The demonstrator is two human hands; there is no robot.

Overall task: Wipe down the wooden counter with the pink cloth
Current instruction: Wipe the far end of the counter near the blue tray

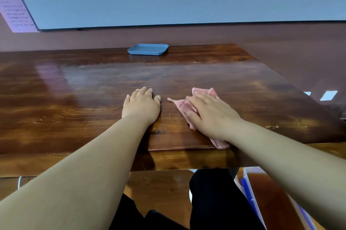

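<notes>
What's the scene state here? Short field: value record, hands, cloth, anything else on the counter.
surface: glossy brown wooden counter
cloth: crumpled pink cloth, lying on the counter near its front edge
right hand: flat on the cloth, fingers straight, pressing it down
left hand: palm down on bare wood, beside the cloth, not touching it
other: shallow blue rectangular tray at the far edge, apart from both hands

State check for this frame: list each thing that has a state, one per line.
pink cloth: crumpled, flat on the counter under the right hand
right hand: fingers straight, pressing the cloth
left hand: flat on bare wood
blue tray: upright, empty, at the far edge
wooden counter: glossy
</notes>
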